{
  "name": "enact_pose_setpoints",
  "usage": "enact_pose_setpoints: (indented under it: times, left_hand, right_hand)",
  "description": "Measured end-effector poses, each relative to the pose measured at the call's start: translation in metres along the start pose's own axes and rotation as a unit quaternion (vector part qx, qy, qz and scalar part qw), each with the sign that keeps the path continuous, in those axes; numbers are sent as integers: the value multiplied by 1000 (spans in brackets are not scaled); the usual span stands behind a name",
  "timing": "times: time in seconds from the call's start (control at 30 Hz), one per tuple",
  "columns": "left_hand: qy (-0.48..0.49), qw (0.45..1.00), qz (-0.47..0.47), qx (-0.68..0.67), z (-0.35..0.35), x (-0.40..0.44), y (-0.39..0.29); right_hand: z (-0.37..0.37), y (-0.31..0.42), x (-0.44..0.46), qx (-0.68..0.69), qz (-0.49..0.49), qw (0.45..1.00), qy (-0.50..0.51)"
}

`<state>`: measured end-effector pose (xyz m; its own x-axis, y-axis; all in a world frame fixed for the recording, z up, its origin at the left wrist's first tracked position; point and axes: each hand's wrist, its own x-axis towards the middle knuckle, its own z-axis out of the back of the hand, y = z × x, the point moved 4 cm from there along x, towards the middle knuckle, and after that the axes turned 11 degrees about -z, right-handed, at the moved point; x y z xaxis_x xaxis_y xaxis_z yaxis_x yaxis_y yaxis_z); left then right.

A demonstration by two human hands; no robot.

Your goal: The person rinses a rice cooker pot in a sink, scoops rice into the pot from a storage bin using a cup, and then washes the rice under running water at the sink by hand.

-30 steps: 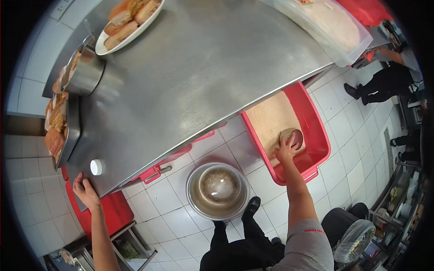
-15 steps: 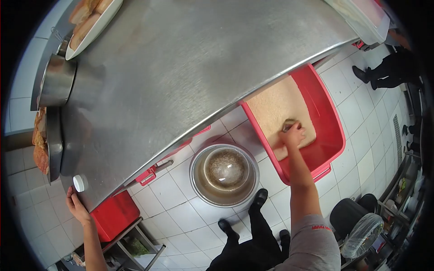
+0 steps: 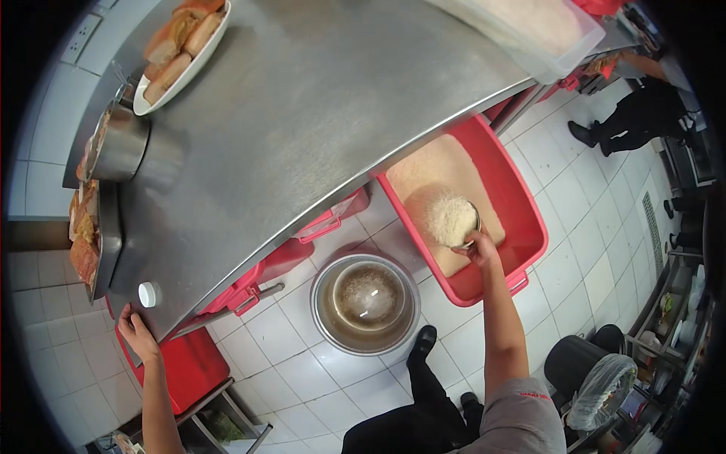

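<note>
My right hand [image 3: 479, 248] grips the rim of a metal bowl [image 3: 476, 219] heaped with pale grain, which looks like rice [image 3: 448, 219]. It is over a red plastic bin [image 3: 527, 219] partly filled with the same rice. My left hand [image 3: 138, 337] lies with fingers extended on the near left corner of the steel table [image 3: 302, 98], holding nothing. Just beyond its fingertips sits a small white lid or cap [image 3: 150, 294]. On the floor between my arms stands a wide metal pot [image 3: 321, 321] with cloudy liquid inside.
A white dish of bread [image 3: 185, 64], a steel pot [image 3: 121, 142] and a food tray [image 3: 110, 234] line the table's left side. A clear plastic container [image 3: 563, 57] is at the far right. Another person [image 3: 643, 113] stands beyond the bin; a black trash bin [image 3: 575, 363] is behind right.
My right hand has come up out of the rice with the bowl now heaped full. My left hand stays at the table corner. The whole view has shifted slightly.
</note>
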<state>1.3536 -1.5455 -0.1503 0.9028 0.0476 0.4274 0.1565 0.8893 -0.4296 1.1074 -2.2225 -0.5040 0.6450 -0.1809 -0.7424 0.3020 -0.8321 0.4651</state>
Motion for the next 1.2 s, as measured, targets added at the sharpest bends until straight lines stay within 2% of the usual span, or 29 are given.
enact_pose_setpoints:
  times: [0.1, 0.2, 0.4, 0.5, 0.57, 0.63, 0.7, 0.73, 0.77, 0.83, 0.93, 1.07, 1.17, 1.2]
  left_hand:
    - [-1, 999, 2, 47, 0, -3, -6]
    - [-13, 997, 3, 81, -1, -3, -10]
    - [-37, 990, -16, 137, -1, -5, -27]
    - [-38, 988, -22, 150, 1, -5, -26]
    - [-42, 987, 5, 154, 1, -7, -31]
    - [-42, 985, 30, 166, 1, -9, -38]
    - [-40, 983, 48, 171, 1, -9, -41]
    - [-39, 983, 55, 172, 1, -9, -41]
    - [-41, 983, 58, 171, 1, -9, -41]
    - [-44, 983, 62, 167, 1, -9, -41]
    - [-43, 984, 62, 159, 0, -9, -38]
    - [-45, 984, 61, 164, 0, -10, -40]
    - [-46, 982, 54, 173, 2, -11, -46]
    - [-47, 981, 52, 181, 2, -11, -48]
  right_hand:
    - [9, 0, -31, 119, -4, 992, 44]
    - [-19, 18, -71, 71, 88, 992, 57]
    - [-53, 20, -114, 7, 82, 995, 52]
    - [-109, 14, -151, -12, 138, 985, 105]
    - [-124, 0, -161, -117, 183, 973, 83]
    - [-136, -11, -172, -266, 269, 925, 43]
    - [-150, -26, -191, -448, 375, 811, -19]
    - [-157, -37, -193, -392, 380, 838, 16]
    - [-166, -39, -205, -519, 454, 723, -28]
    - [-172, -52, -211, -525, 494, 693, 4]
    - [-178, -63, -213, -576, 601, 554, 30]
    - [-189, -64, -217, -563, 654, 503, 46]
    - [-189, -51, -218, -558, 647, 519, 14]
    - [-188, -43, -218, -542, 630, 557, -10]
